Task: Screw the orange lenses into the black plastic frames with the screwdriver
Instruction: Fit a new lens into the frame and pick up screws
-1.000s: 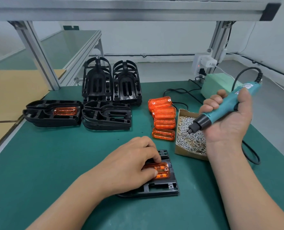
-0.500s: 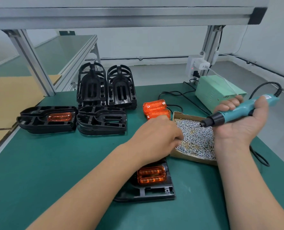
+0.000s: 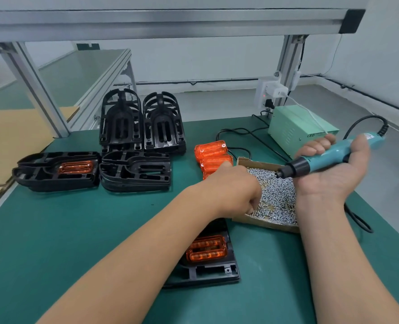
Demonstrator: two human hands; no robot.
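Over screw box: left hand curled among screws (grip unclear), forearm crossing frame; right hand grips screwdriver, lying crosswise, bit leftward.

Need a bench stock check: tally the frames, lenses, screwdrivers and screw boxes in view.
Frames: 5 showing (flat ones may be stacked)
Lenses: 5 (2 seated, 3 loose; left hand may hide more)
Screwdrivers: 1
Screw boxes: 1
Total: 12
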